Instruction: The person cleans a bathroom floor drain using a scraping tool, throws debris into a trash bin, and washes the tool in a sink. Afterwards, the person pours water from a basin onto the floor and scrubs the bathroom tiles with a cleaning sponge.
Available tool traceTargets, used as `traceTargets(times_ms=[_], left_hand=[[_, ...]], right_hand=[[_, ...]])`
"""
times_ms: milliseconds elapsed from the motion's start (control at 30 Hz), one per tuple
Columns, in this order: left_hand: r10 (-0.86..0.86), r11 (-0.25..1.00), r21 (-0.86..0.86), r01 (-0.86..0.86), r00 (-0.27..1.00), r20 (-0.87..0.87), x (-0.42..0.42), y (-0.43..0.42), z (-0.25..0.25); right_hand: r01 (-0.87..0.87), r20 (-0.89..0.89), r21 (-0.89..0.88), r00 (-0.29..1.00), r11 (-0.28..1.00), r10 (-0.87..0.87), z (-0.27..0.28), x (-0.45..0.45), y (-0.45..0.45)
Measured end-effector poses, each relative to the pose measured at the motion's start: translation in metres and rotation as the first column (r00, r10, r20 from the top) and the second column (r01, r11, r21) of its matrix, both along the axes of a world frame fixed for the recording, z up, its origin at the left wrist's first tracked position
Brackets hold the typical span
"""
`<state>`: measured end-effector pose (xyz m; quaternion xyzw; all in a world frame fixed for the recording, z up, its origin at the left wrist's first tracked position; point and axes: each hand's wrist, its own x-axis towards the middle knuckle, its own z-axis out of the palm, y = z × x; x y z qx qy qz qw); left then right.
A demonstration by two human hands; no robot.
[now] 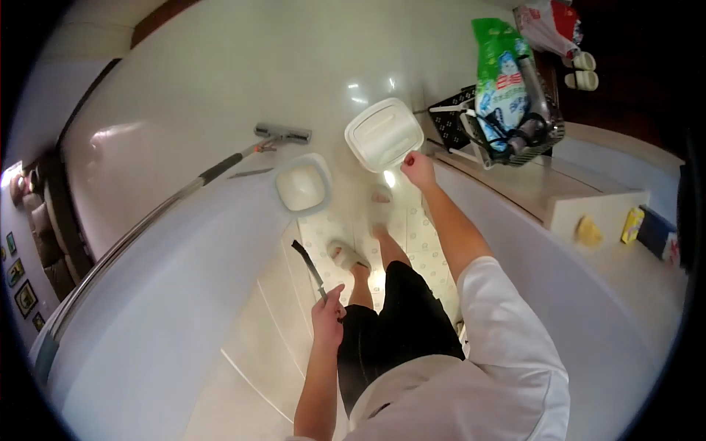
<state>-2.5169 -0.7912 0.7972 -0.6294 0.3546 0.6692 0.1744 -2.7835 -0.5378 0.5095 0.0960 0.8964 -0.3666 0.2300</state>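
My left hand (pixel 329 316) is closed around the end of a slim brush (pixel 310 270) with dark bristles, held low near my legs. Farther up, my right hand (pixel 418 169) pinches the near edge of a white rounded-square lid (pixel 384 135). To the left of the lid, a white bin (pixel 301 185) with a pale grey rim stands on the floor. Neither hand touches the bin.
A mop (pixel 283 133) with a long metal handle lies left of the bin. At the upper right, a black basket (pixel 451 121) holds a green-and-blue bag (pixel 501 88) and a dark appliance. A ledge carries a yellow sponge (pixel 588 231). My slippered feet are on the tiles.
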Motion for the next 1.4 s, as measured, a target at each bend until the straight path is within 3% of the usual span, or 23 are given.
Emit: traceTargets(times_ms=[200, 233, 267, 333, 433, 467, 533, 567, 633, 700, 767, 867, 1000, 1033, 1233, 1400], left_hand=[[0.087, 0.994, 0.055, -0.094, 0.989, 0.117, 0.017, 0.011, -0.048], [0.044, 0.997, 0.053, -0.053, 0.986, 0.159, 0.019, 0.013, -0.054], [0.049, 0.996, 0.063, -0.061, 0.984, 0.169, 0.020, 0.014, -0.058], [0.067, 0.993, 0.080, -0.082, 0.982, 0.179, 0.028, 0.022, -0.066], [0.056, 0.993, 0.094, -0.074, 0.982, 0.180, 0.031, 0.025, -0.069], [0.062, 0.992, 0.100, -0.080, 0.983, 0.174, 0.032, 0.024, -0.069], [0.069, 0.990, 0.110, -0.087, 0.985, 0.159, 0.031, 0.023, -0.068], [0.071, 0.990, 0.111, -0.088, 0.986, 0.154, 0.030, 0.023, -0.067], [0.074, 0.990, 0.112, -0.091, 0.987, 0.144, 0.024, 0.022, -0.062], [0.117, 0.986, 0.104, -0.131, 0.985, 0.130, 0.027, 0.024, -0.065], [0.131, 0.985, 0.099, -0.144, 0.984, 0.123, 0.025, 0.025, -0.067], [0.134, 0.985, 0.096, -0.147, 0.983, 0.125, 0.019, 0.025, -0.064], [0.146, 0.982, 0.104, -0.157, 0.984, 0.103, 0.023, 0.027, -0.063], [0.137, 0.983, 0.107, -0.147, 0.986, 0.097, 0.023, 0.026, -0.062], [0.113, 0.987, 0.107, -0.124, 0.988, 0.108, 0.018, 0.025, -0.058], [0.128, 0.985, 0.104, -0.136, 0.989, 0.080, 0.015, 0.023, -0.057]], right_hand=[[-0.322, 0.070, 0.194, 0.947, 0.927, 0.314, -0.074, -0.029, -0.008], [-0.334, 0.243, 0.192, 0.927, 0.923, 0.285, -0.076, -0.035, -0.014], [-0.426, 0.111, 0.296, 0.904, 0.855, 0.412, -0.076, -0.035, -0.020], [-0.525, -0.121, 0.521, 0.736, 0.673, 0.667, -0.084, -0.029, -0.021], [-0.598, 0.123, 0.577, 0.737, 0.556, 0.665, -0.121, -0.024, -0.020], [-0.427, -0.146, 0.184, 0.879, 0.885, 0.454, -0.144, -0.024, -0.011], [-0.561, 0.108, 0.386, 0.816, 0.733, 0.568, -0.157, -0.020, -0.004], [-0.584, 0.114, 0.373, 0.800, 0.721, 0.589, -0.164, -0.020, -0.001], [-0.630, 0.125, 0.348, 0.765, 0.695, 0.631, -0.125, -0.036, -0.015], [-0.761, 0.334, 0.425, 0.635, 0.490, 0.696, -0.093, -0.041, -0.029], [-0.855, 0.422, 0.398, 0.493, 0.334, 0.761, -0.106, -0.038, -0.022], [-0.846, 0.468, 0.420, 0.513, 0.329, 0.720, -0.094, -0.023, -0.022], [-0.846, 0.412, 0.402, 0.508, 0.349, 0.757, -0.098, -0.015, -0.011], [-0.876, 0.507, 0.384, 0.465, 0.293, 0.725, -0.081, -0.020, -0.018], [-0.841, 0.269, 0.441, 0.457, 0.313, 0.848, -0.078, -0.021, 0.007], [-0.848, 0.355, 0.368, 0.507, 0.380, 0.786, -0.074, -0.032, 0.005]])
